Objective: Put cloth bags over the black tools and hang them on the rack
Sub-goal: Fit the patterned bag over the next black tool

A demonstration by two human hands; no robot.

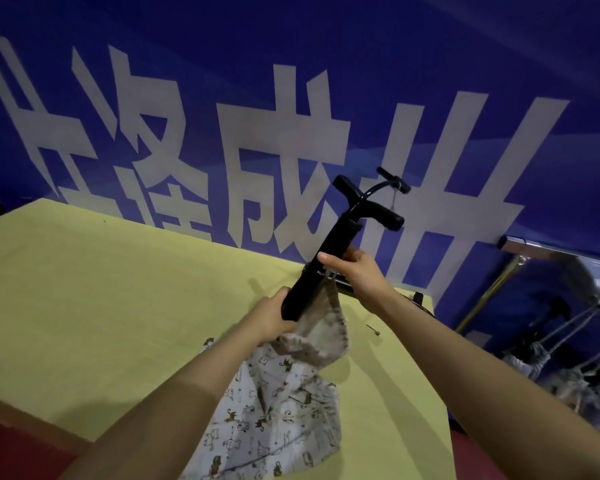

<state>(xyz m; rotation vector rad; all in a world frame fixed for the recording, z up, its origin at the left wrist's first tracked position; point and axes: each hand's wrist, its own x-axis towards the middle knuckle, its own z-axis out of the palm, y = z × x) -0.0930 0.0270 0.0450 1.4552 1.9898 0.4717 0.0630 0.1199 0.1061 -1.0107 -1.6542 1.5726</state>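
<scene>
While two hands — left hand (270,317), right hand (354,271) — grip one black pump (329,261), one cloth bag (312,337) hangs.

A blue banner (326,46) with large white characters (284,161) fills the back. Before it stands a surface (84,289) under yellow cloth. Red floor (0,445) shows at the lower left. The light is dim.

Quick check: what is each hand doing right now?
Left hand: grips the black pump's lower end and the cloth bag.
Right hand: grips the pump's barrel.
</scene>
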